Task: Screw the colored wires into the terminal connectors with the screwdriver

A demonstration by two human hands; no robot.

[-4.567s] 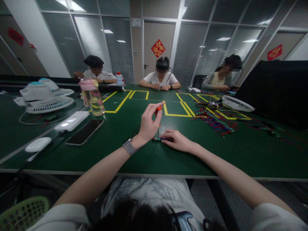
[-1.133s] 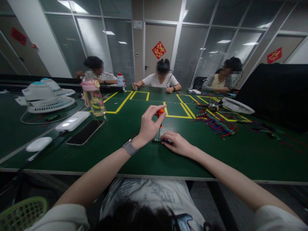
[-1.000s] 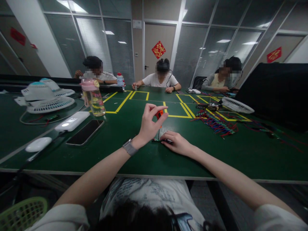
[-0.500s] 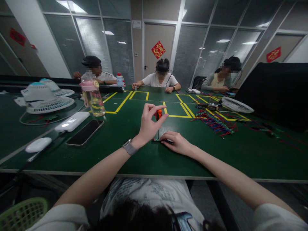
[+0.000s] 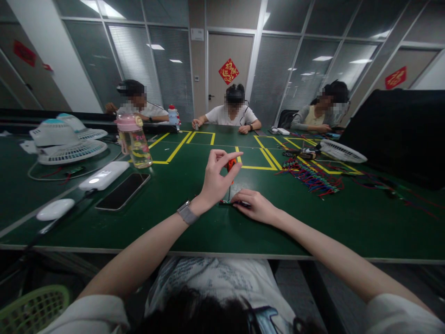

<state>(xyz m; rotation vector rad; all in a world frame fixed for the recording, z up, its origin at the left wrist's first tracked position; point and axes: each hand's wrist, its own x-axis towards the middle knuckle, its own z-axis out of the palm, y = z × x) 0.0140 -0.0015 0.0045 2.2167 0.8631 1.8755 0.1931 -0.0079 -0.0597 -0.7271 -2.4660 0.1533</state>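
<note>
- My left hand [image 5: 213,181] curls about an orange screwdriver [image 5: 231,165], thumb and forefinger apart; I cannot tell whether I'm pressing on it.
- The screwdriver stands upright, tip down at a small circuit board [image 5: 225,202].
- My right hand [image 5: 257,206] grips the board's right end, in from the middle of the table's [image 5: 208,236] near edge.
- A phone [image 5: 123,191] lies toward the near left corner.
</note>
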